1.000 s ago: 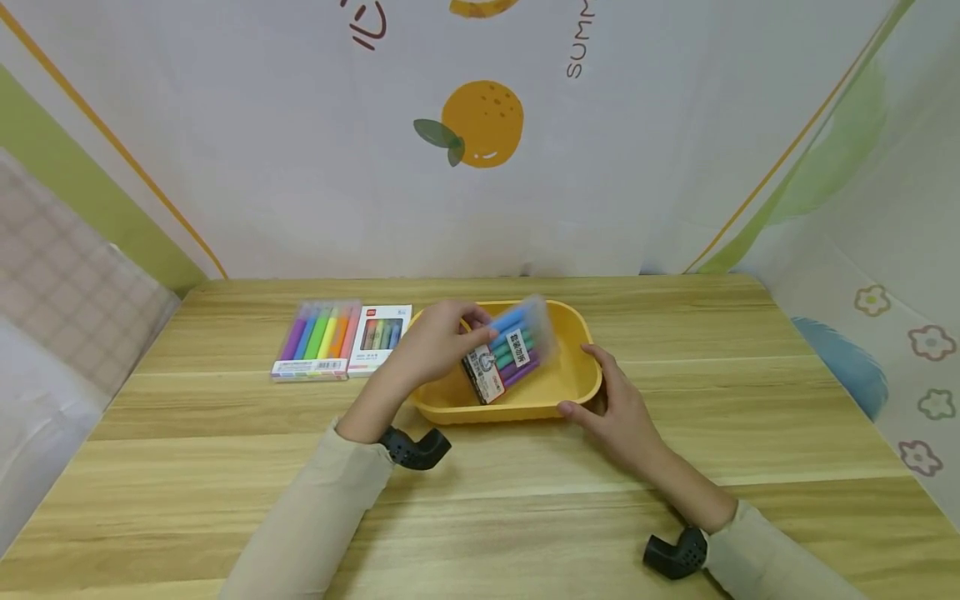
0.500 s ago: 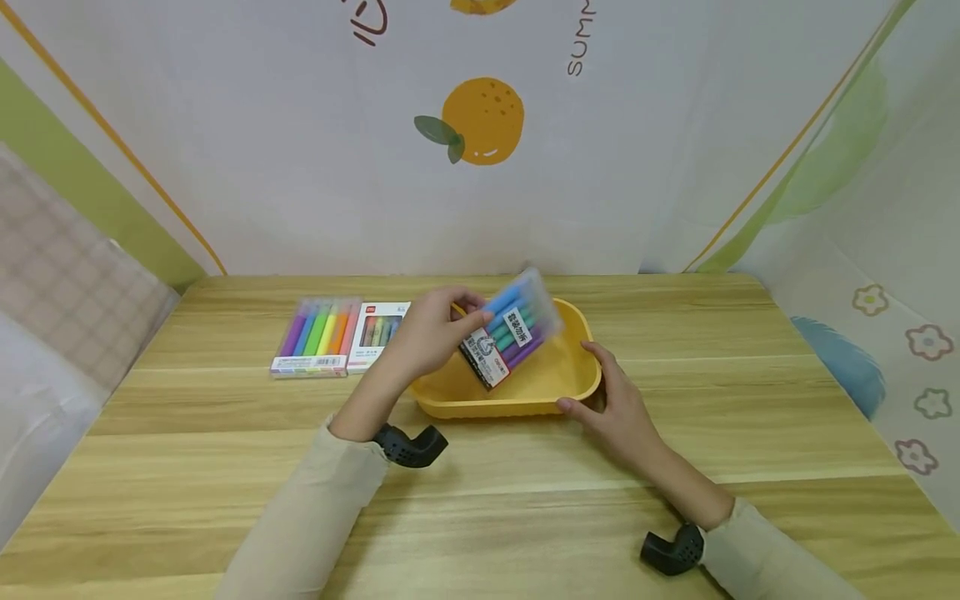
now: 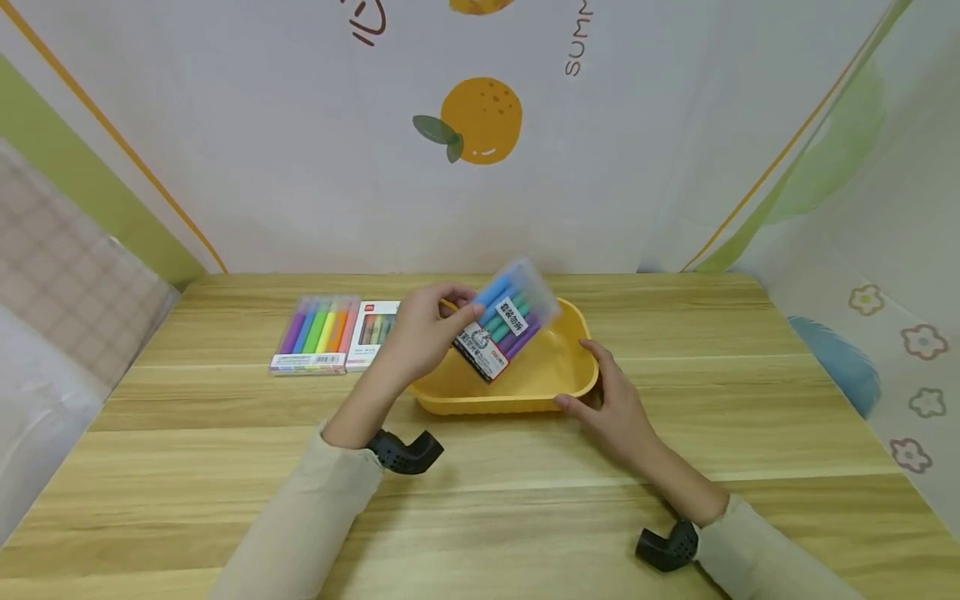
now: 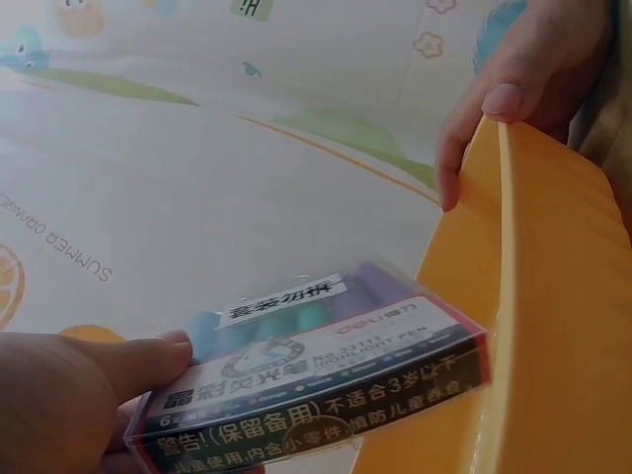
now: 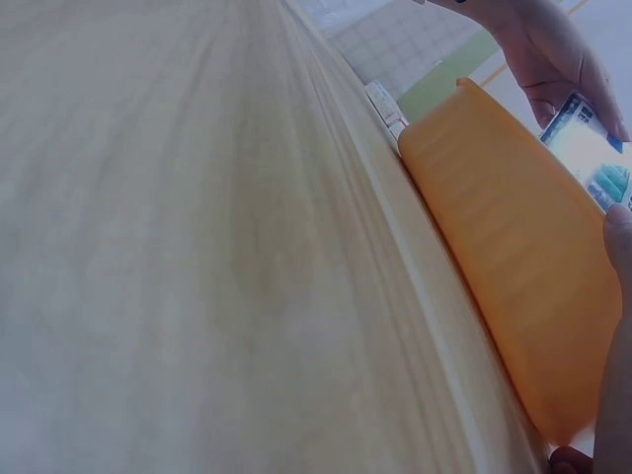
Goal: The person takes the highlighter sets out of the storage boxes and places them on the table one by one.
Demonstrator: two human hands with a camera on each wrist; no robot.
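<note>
Left hand [image 3: 423, 333] pinches the clear highlighter pack [image 3: 504, 320], tilted above the yellow tray [image 3: 570, 387]; right hand [image 3: 615, 400], fingers curled on the rim at four o'clock, steadies it; carrying clear seems underway; next needs a level set-down.

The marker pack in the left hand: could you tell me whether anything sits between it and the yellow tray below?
Nothing visible does. The left hand holds the marker pack tilted above the yellow tray, whose inside looks bare; the right hand only grips the tray's rim.
</note>
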